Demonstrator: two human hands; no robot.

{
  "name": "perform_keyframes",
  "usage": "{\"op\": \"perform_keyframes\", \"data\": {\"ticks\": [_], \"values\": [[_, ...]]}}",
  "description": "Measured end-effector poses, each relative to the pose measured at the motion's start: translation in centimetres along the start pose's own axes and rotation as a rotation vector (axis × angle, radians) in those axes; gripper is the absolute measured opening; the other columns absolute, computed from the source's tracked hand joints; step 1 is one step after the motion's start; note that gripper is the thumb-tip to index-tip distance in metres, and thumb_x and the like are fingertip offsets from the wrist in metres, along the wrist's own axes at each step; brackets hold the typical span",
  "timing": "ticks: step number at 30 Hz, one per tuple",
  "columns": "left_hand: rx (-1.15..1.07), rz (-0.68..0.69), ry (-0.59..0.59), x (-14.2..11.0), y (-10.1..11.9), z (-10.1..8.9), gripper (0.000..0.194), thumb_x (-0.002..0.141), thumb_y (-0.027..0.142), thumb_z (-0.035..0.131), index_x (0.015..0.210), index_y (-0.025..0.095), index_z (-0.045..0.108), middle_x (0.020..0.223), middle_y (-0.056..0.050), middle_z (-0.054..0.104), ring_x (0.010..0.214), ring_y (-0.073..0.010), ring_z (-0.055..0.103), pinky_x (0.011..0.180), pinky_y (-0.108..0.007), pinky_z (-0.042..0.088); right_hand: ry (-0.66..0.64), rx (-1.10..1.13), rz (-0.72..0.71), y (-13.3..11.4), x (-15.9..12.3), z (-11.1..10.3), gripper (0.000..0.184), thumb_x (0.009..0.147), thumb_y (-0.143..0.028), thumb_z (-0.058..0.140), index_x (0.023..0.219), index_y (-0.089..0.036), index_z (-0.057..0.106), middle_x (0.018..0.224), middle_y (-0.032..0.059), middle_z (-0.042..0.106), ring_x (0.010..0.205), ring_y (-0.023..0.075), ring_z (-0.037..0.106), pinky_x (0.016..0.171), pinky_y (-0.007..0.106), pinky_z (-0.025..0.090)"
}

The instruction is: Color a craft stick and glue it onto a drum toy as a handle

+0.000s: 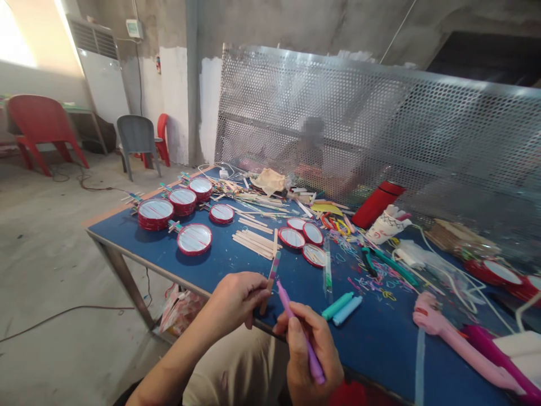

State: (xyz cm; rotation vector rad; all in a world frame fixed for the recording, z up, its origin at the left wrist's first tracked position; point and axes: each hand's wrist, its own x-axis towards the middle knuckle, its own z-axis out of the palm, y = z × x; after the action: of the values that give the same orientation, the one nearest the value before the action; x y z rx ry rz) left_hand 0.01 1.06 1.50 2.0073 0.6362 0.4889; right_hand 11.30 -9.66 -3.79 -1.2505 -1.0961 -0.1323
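Observation:
Between the closed fingers of my left hand (pixel 240 294) stands a wooden craft stick (pixel 271 276), its upper part coloured in purple and teal bands. My right hand (pixel 315 344) grips a purple marker (pixel 302 330) like a pen, its tip close beside the stick; whether they touch I cannot tell. Just right of my hands, a green marker (pixel 337 305) and a light blue marker (pixel 347 310) lie on the blue table. Beyond the stick lie a row of plain craft sticks (pixel 253 243) and several round red-rimmed discs (pixel 292 237).
Stacked red-rimmed drums (pixel 155 214) stand at the table's left. Rubber bands (pixel 382 285), green pliers (pixel 368 262), a red bottle (pixel 377 204) and a paper cup (pixel 384 225) are to the right. A pink glue gun (pixel 456 338) lies nearer. A perforated metal panel (pixel 359 124) rises behind.

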Motion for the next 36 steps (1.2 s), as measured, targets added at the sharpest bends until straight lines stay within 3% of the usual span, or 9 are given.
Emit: {"op": "perform_keyframes", "data": {"ticks": [15,27,36], "values": [[0.008,-0.005,0.001,-0.05,0.21,-0.1,0.026,0.092,0.024,0.045,0.069,0.018,0.052,0.066,0.005,0.058,0.041,-0.0052,0.054,0.046,-0.014,0.037,-0.013,-0.051,-0.042,0.0,0.05,-0.15,0.014,0.091,-0.021,0.054,0.101,-0.02,0.064,0.078,-0.0014,0.066,0.059,0.0091,0.062,0.06,0.023,0.05],[-0.004,-0.007,0.006,-0.05,0.15,-0.1,0.026,0.093,0.024,0.045,0.069,0.017,0.053,0.066,0.005,0.059,0.042,-0.0052,0.055,0.043,-0.013,0.036,0.025,-0.058,0.009,0.18,-0.29,-0.03,0.014,0.09,-0.024,0.056,0.099,-0.02,0.065,0.078,-0.0005,0.067,0.061,0.0116,0.063,0.062,0.025,0.052],[0.014,-0.006,0.011,-0.02,0.23,-0.03,0.023,0.093,0.024,0.045,0.073,0.018,0.056,0.065,0.006,0.057,0.042,-0.005,0.054,0.043,-0.013,0.035,-0.092,-0.11,-0.085,0.44,-0.03,-0.54,0.017,0.091,-0.023,0.054,0.106,-0.021,0.062,0.086,0.0019,0.068,0.069,0.0136,0.066,0.064,0.026,0.054]]}}
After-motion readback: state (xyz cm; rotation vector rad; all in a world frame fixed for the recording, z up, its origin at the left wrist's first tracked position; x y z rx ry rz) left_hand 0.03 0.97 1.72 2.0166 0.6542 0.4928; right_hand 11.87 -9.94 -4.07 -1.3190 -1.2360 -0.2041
